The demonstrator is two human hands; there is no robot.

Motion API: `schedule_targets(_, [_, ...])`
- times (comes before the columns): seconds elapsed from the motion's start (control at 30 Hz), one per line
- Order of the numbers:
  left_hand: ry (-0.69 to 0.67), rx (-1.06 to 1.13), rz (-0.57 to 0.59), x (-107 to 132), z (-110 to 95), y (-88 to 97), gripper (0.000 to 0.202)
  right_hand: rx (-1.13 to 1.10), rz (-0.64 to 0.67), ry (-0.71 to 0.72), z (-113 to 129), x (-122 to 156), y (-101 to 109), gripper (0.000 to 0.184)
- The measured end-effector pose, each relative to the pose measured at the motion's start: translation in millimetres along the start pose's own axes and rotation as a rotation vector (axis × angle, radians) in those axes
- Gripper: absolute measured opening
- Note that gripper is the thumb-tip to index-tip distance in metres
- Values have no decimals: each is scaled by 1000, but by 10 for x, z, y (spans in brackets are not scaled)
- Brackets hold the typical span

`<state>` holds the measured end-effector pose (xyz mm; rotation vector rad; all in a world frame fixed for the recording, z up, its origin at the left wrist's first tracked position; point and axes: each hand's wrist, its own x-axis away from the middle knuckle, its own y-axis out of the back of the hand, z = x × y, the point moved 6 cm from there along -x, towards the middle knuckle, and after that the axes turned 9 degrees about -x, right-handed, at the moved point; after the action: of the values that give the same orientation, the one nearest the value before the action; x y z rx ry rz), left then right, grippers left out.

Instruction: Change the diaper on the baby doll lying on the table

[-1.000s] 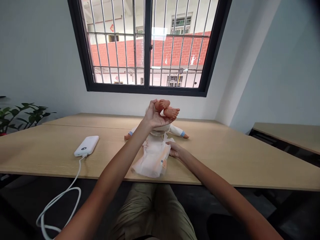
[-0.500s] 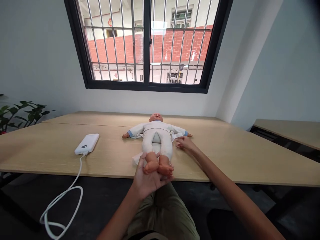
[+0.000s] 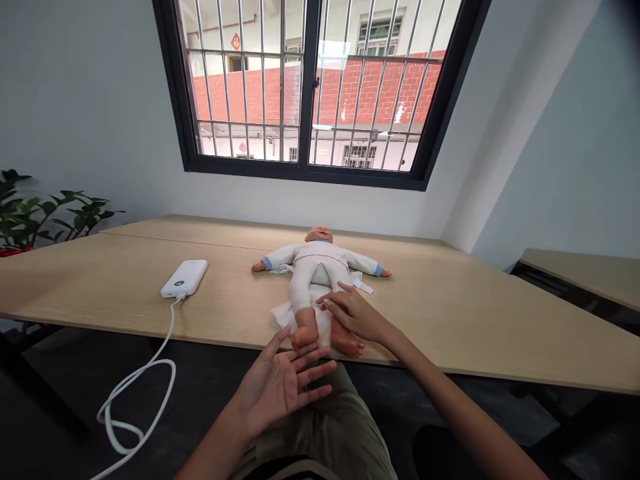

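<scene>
1. Fingers, left hand (image 3: pixel 280 390): spread wide and released, grasping nothing, just short of the doll's nearer foot.
2. Fingers, right hand (image 3: pixel 355 315): extended and lying over the doll's leg. Whether they grip cannot be determined.
3. Baby doll (image 3: pixel 317 267): on its back on the wooden table (image 3: pixel 440 320), in a white suit, bare feet toward the person.
4. Disposable nappy (image 3: pixel 283 313): lies beneath the doll's hips. It shows no closure across the front. A white tape tab (image 3: pixel 363 287) projects loose at the right, unfastened.
5. Obstructed: the right hand and the legs cover the nappy's middle, so its front panel cannot be inspected.
</scene>
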<state>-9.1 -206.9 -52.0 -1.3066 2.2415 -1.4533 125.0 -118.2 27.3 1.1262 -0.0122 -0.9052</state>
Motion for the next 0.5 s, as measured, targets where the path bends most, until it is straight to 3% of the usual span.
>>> schedule_targets(0.23, [-126, 24, -42, 248, -287, 147, 62, 172, -13, -107, -231, 327, 300, 25])
schedule_targets(0.3, [-159, 28, -67, 312, -362, 208, 61, 240, 14, -120, -256, 380, 344, 31])
schedule_targets(0.4, [-193, 38, -86, 365, -440, 281, 58, 348, 92, -101, -209, 369, 253, 49])
schedule_targets(0.5, [-200, 40, -88, 373, -475, 316, 56, 399, 128, -32, -77, 269, 49, 48])
